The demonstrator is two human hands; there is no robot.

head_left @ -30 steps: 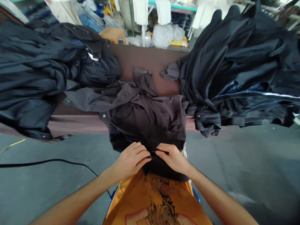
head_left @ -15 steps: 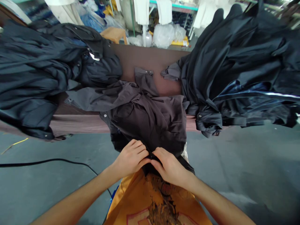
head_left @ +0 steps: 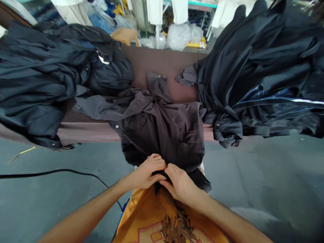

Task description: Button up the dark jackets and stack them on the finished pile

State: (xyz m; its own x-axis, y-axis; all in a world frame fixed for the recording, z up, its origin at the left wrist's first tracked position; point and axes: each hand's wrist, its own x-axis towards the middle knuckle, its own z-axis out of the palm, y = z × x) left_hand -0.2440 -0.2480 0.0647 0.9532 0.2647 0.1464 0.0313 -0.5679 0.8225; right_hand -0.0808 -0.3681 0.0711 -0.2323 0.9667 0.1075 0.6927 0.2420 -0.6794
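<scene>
A dark grey garment with snap buttons lies over the table's near edge and hangs down toward the person's body. Its lower edge is pinched between my left hand and my right hand, which meet fingertip to fingertip above a worn orange apron. Dark cloth shows between the thumbs and fingers of both hands. One sleeve of the garment stretches left over the table, and another part with two snaps points away toward the far edge.
Dark garments are heaped on the brown table, one pile at left and a larger pile at right. A black cable crosses the floor at left. Beyond the table stand a wooden stool and plastic bags.
Both hands have shifted slightly down, staying on the garment's edge, and more dark cloth shows between them. The whole view has moved a little.
</scene>
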